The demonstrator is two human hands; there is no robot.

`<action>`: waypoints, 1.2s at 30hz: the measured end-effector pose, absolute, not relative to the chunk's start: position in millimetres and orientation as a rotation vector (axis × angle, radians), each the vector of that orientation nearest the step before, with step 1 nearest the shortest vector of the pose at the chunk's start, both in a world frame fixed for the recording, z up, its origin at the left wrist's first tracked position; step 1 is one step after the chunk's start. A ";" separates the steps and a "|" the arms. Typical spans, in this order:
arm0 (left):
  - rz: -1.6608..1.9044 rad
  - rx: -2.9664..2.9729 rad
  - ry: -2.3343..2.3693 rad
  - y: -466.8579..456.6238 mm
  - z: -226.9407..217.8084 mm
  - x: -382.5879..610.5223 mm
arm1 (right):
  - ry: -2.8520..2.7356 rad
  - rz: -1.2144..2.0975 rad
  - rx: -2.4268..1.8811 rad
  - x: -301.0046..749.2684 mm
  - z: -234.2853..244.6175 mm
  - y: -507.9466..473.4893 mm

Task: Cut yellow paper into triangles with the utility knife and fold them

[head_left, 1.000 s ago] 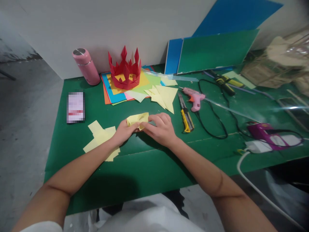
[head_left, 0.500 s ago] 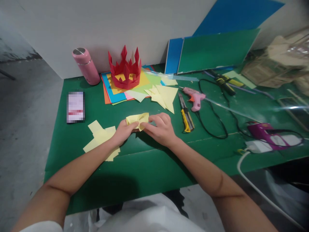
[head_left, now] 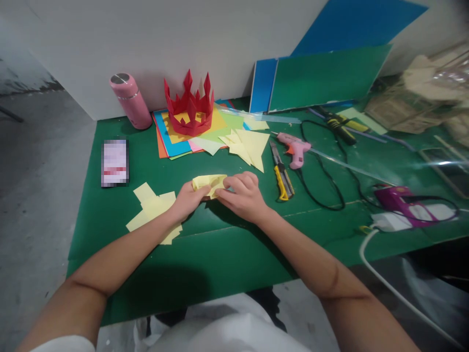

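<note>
A small piece of pale yellow folded paper (head_left: 209,182) is held between both hands above the green table. My left hand (head_left: 188,199) grips its left end, thumb on top. On the right end, my right hand (head_left: 245,198) pinches the paper between thumb and fingers; the fingertips partly hide it. Several pale yellow paper pieces (head_left: 152,208) lie beside and under my left forearm. Farther back, yellow paper triangles (head_left: 252,146) rest near a stack of coloured paper (head_left: 176,145), with a red folded-paper crown (head_left: 191,117) standing on it.
A yellow utility knife (head_left: 282,178) and a pink glue gun (head_left: 296,149) lie right of my hands, its black cord looping behind. A pink bottle (head_left: 131,101) and a blurred-out flat object (head_left: 115,163) are at left. A purple box (head_left: 397,205) and white power strip (head_left: 390,222) sit at right.
The upper edge of the yellow paper has been bent flatter, and my right fingers have shifted slightly on it. Both hands keep hold in nearly the same place.
</note>
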State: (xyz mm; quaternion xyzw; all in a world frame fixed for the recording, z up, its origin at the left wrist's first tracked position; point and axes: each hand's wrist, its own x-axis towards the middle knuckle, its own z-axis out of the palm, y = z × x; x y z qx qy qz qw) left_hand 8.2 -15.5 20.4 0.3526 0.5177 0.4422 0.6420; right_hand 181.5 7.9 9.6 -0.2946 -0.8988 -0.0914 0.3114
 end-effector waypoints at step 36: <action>1.042 1.101 1.366 -17.9 16.2 3.3 | -1.996 0.999 -0.904 185.3 -0.3 22.1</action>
